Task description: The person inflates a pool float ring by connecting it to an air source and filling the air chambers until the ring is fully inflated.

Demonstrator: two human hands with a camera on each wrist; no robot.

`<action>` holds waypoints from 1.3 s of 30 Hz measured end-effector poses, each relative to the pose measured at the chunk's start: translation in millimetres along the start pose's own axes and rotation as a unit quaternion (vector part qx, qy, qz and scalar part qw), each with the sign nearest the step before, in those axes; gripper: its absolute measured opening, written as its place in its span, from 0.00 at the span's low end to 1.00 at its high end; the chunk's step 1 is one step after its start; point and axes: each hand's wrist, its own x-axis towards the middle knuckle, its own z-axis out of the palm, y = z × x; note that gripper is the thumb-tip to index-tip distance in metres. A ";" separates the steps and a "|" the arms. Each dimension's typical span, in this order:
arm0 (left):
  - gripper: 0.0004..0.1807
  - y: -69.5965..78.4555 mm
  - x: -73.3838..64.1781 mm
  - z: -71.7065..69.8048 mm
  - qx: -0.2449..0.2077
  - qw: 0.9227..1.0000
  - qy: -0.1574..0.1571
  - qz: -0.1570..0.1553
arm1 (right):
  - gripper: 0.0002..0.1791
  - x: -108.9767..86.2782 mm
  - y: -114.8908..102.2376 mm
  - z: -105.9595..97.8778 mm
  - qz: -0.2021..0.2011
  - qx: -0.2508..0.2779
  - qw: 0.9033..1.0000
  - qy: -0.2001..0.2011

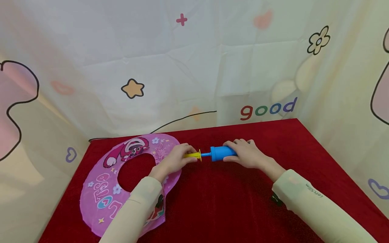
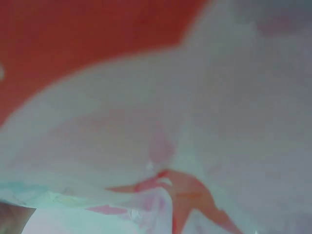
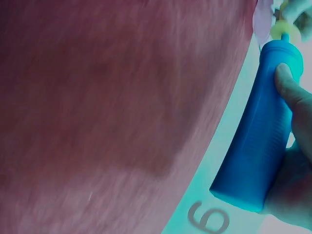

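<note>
A blue hand air pump (image 1: 219, 153) lies sideways between the two hands, over the red cloth. My right hand (image 1: 247, 153) grips its blue barrel; in the right wrist view the thumb lies along the barrel (image 3: 258, 122) near the collar. A thin blue stem (image 1: 206, 154) joins the barrel to a yellow end piece (image 1: 192, 155) with a round flange. My left hand (image 1: 177, 157) pinches that yellow piece between thumb and fingers. Under the left forearm lies a pink printed swim ring (image 1: 100, 189), looking flat. The left wrist view is blurred, mostly filled by pale film (image 2: 122, 107).
A red cloth (image 1: 231, 209) covers the table. Pale printed curtains (image 1: 182, 60) hang behind it and at both sides. The swim ring takes up the left part of the table, and its rear rim reaches close to the back edge.
</note>
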 end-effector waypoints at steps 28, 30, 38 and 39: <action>0.12 9.9 -6.9 -16.7 -0.041 0.993 0.029 -0.107 | 0.33 -2.3 -9.2 4.5 0.001 -0.009 0.998 0.069; 0.13 9.9 -8.3 -15.0 -0.041 0.993 0.031 -0.107 | 0.33 2.4 -17.6 7.1 0.002 -0.015 0.998 0.067; 0.13 9.7 -5.5 -5.1 -0.026 0.996 0.036 -0.072 | 0.34 10.8 -41.6 11.3 0.012 -0.027 0.998 0.050; 0.14 9.6 -5.0 -4.2 -0.025 0.997 0.033 -0.066 | 0.34 10.4 -42.0 11.4 0.012 -0.027 0.998 0.047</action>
